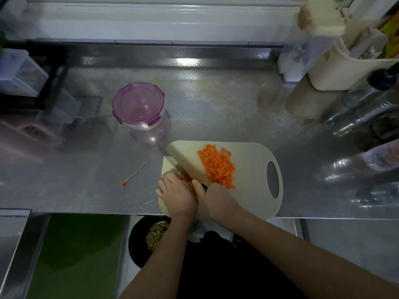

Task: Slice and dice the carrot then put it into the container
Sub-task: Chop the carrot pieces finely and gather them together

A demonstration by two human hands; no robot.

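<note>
Two hands meet at the near left corner of a cream plastic cutting board with an oval grip hole (254, 160). The board lies on the textured steel bench (216, 100), its near end reaching the bench's front lip. The right hand (213, 199) is wrapped round the black handle of a long-bladed kitchen knife (170, 158). The blade runs away to the upper left, its tip past the board's edge and over the bare steel. The left hand (176, 195) lies knuckles up just beside the blade, fingers bent down onto the orange carrot strips (186, 178) — it seems to pin them to the board, though the hand hides most of them.

A heap of small orange carrot dice (218, 167) sits mid-board, to the right of the blade and apart from it. A round clear plastic container with a purple clip-on lid (139, 104) stands closed on the bench beyond the board's far left corner, near the knife tip. A thin orange carrot sliver (136, 172) lies on the bench left of the board. Below the bench's front edge stands a round black bin (138, 244) holding yellowish scraps, and at the far right — blurred — a cream plastic caddy (336, 70).
</note>
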